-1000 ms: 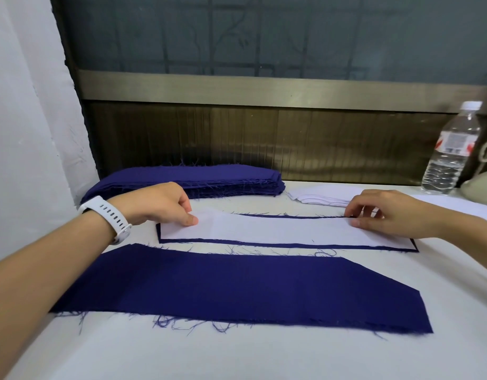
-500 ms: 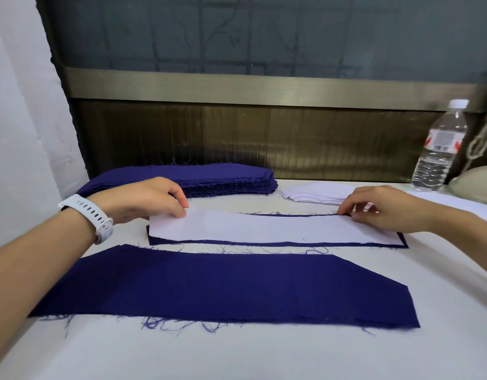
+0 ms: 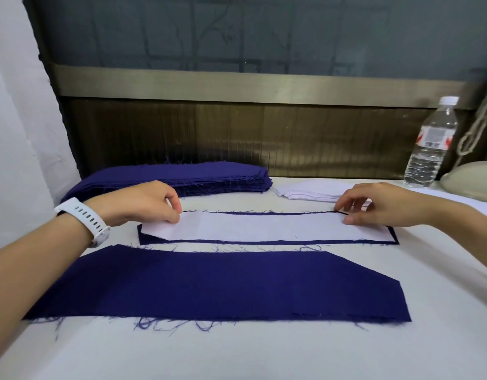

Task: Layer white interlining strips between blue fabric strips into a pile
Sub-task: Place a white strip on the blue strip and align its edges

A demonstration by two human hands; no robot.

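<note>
Head view, sole view on record. Item one: a long, thin white interlining strip (image 3: 264, 226), laid flat on a dark blue woven fabric strip with frayed edges (image 3: 264, 242), of which only a narrow border is seen around the white; this pair forms the pile at mid-table, and its depth cannot be told. Item two: the left hand (image 3: 143, 204), fingers curled, by which the left end of the white interlining strip is pinched between thumb and fingertips. Item three: the right hand (image 3: 374, 205), fingers bent, by which the far right corner is pinched likewise; the strip is judged to be under alignment with the blue beneath. Item four: a single loose blue fabric piece with one slanted end (image 3: 209, 286), laid flat just in front of the pile, judged to be the next layer. Item five: a thick stack of blue fabric pieces (image 3: 182, 176) at the back left, undiminished in look. Item six: a lower stack of white interlining pieces (image 3: 311, 192) at the back right. Progress is judged early; most stock is left to be layered. Sundries: a white wristwatch (image 3: 86, 220), a clear plastic water bottle (image 3: 428, 144), a white table (image 3: 264, 352).
</note>
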